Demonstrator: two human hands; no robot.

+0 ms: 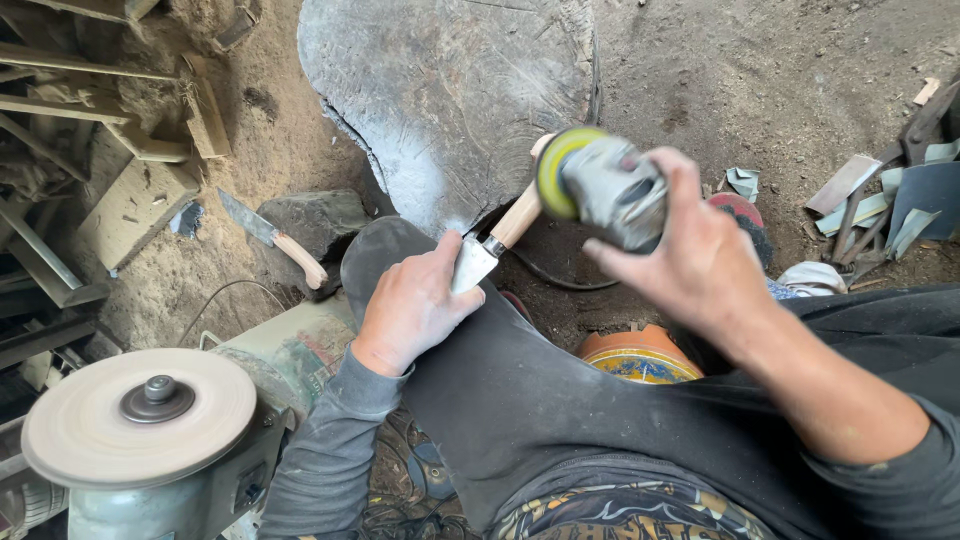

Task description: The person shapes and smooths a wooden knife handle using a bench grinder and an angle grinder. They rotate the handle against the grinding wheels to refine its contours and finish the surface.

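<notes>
On the raised knee, the left hand pins a knife by its blade, fingers clenched around the steel, pale wooden handle pointing up toward the stump. The right hand grips a small grinder, its yellow disc touching the handle's end. Best kept light here — the disc skimming the wood rather than digging in — with the blade braced firmly against the leg and the left fingers well apart from the wheel.
</notes>
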